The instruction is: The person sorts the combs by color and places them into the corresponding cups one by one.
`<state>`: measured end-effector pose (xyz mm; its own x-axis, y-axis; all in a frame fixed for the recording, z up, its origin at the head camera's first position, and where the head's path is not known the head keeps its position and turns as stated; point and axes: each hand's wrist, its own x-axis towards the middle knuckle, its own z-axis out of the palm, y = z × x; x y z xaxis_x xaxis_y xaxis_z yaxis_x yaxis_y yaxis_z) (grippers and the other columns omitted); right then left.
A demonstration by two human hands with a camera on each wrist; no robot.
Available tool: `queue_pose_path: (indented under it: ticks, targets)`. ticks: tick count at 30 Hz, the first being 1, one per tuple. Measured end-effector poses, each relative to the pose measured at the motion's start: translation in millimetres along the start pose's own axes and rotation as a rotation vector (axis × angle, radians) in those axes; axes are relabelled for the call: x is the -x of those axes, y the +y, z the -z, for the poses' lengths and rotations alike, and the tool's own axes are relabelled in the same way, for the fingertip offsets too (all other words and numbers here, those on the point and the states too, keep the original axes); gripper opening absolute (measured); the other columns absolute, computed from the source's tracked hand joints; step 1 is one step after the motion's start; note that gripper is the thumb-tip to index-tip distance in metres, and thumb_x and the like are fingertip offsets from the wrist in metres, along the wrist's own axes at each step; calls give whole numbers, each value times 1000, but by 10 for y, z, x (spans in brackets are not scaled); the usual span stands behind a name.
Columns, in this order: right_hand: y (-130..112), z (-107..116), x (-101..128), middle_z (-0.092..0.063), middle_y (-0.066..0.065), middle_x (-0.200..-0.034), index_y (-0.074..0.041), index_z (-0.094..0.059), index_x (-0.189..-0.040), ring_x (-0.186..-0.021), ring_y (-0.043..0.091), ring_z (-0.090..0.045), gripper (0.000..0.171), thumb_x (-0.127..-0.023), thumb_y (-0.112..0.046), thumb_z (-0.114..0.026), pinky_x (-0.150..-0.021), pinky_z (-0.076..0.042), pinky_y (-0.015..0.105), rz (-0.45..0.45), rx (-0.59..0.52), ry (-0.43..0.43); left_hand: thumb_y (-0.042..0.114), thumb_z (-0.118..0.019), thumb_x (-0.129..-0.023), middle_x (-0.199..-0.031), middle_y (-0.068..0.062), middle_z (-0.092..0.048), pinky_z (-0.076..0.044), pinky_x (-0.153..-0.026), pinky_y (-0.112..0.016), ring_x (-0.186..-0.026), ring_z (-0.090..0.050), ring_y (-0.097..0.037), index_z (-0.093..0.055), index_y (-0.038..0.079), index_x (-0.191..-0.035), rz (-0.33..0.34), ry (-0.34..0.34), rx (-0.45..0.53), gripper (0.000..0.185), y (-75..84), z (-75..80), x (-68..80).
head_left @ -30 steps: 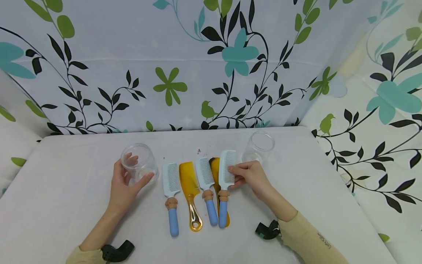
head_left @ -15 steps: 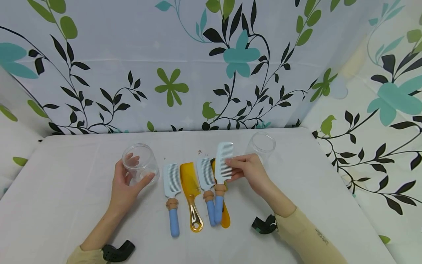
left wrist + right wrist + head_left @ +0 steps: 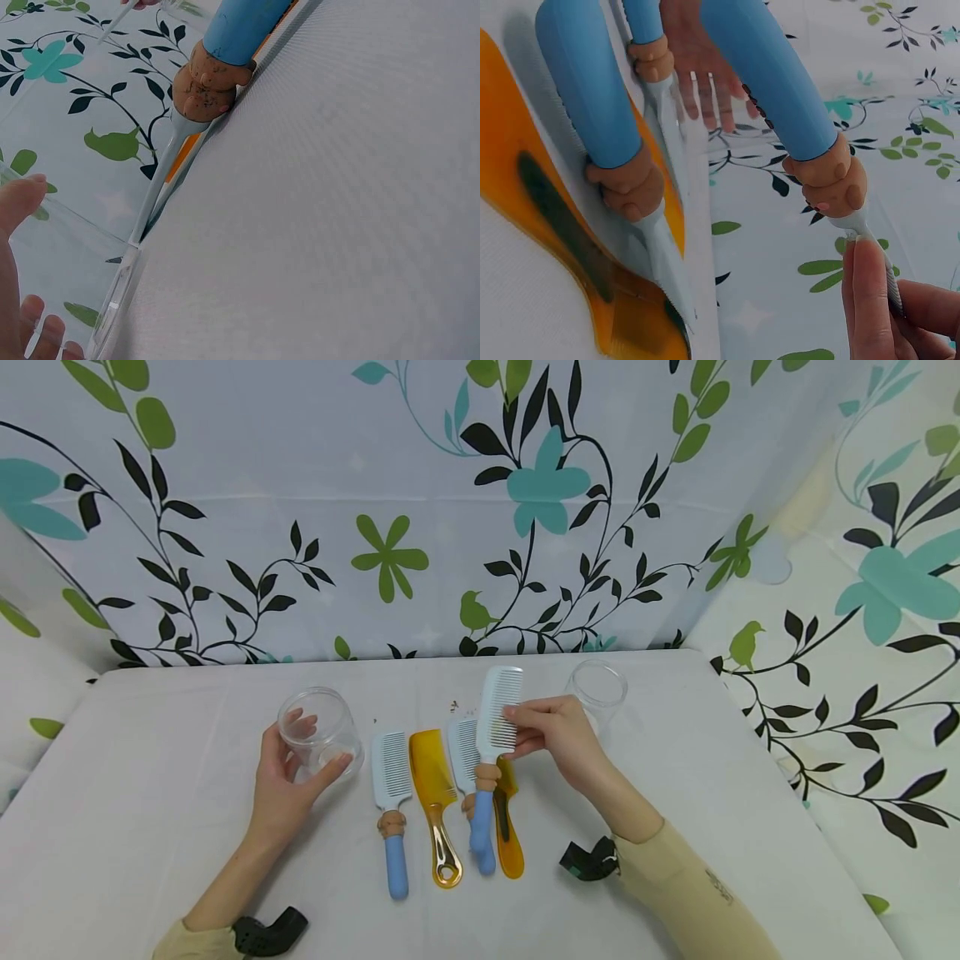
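Note:
My left hand (image 3: 303, 758) grips a clear empty jar (image 3: 321, 727) standing on the white table (image 3: 150, 793); its fingers (image 3: 21, 202) show through the jar wall (image 3: 71, 247). My right hand (image 3: 519, 732) pinches the toothed head of a white comb with a blue handle (image 3: 497, 714) and holds it lifted and tilted above the row of combs. In the right wrist view its blue handle (image 3: 769, 82) hangs free below my fingers (image 3: 870, 300). On the table lie two more white combs (image 3: 392, 772) (image 3: 462, 750) and two amber combs (image 3: 432, 777) (image 3: 508, 831).
A second clear jar (image 3: 597, 687) stands just behind my right hand. Flowered curtains (image 3: 450, 510) close off the back and right sides. A few dark crumbs (image 3: 453, 703) lie behind the combs. Black wrist straps (image 3: 588, 860) show near both sleeves.
My right hand has lifted the rightmost white comb off the amber comb and carried it up and slightly left. The left hand and its jar have stayed put.

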<state>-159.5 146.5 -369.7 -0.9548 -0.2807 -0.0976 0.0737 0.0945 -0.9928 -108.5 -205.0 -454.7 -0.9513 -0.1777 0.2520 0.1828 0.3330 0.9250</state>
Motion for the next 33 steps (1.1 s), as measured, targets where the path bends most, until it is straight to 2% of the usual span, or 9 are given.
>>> queue_pose_path:
  ticks: [4, 11, 18, 33]
  targets:
    - [-48, -35, -22, -74, 12, -82, 9, -71, -109, -71, 33, -74, 31, -97, -18, -63, -74, -62, 36, 19, -7, -4, 1, -78, -83, -145, -15, -46, -33, -107, -7, -132, -41, -6, -29, 10, -151, -4, 3, -1, 84, -11, -2, 4]
    - [-115, -113, -51, -75, 12, -82, 10, -71, -110, -67, 21, -74, 31, -97, -17, -63, -74, -62, 36, 35, -29, 1, 2, -78, -83, -145, -15, -45, -32, -108, -7, -132, -40, -5, -28, 10, -151, -2, 0, -6, 84, -10, -4, 10]
    - [-163, -172, -80, -74, 13, -84, 10, -70, -110, -67, 21, -74, 31, -98, -17, -62, -77, -61, 37, 51, -56, -3, 3, -78, -83, -146, -14, -46, -32, -108, -7, -132, -40, -5, -29, 9, -151, 3, 1, -15, 84, -6, -7, 12]
    - [-241, -294, -154, -73, 11, -81, 12, -70, -108, -64, 19, -73, 30, -98, -15, -63, -72, -62, 35, 79, -93, 21, 2, -78, -83, -145, -13, -46, -32, -109, -8, -132, -40, -6, -30, 15, -151, 2, 4, -7, 85, -17, -1, 13]
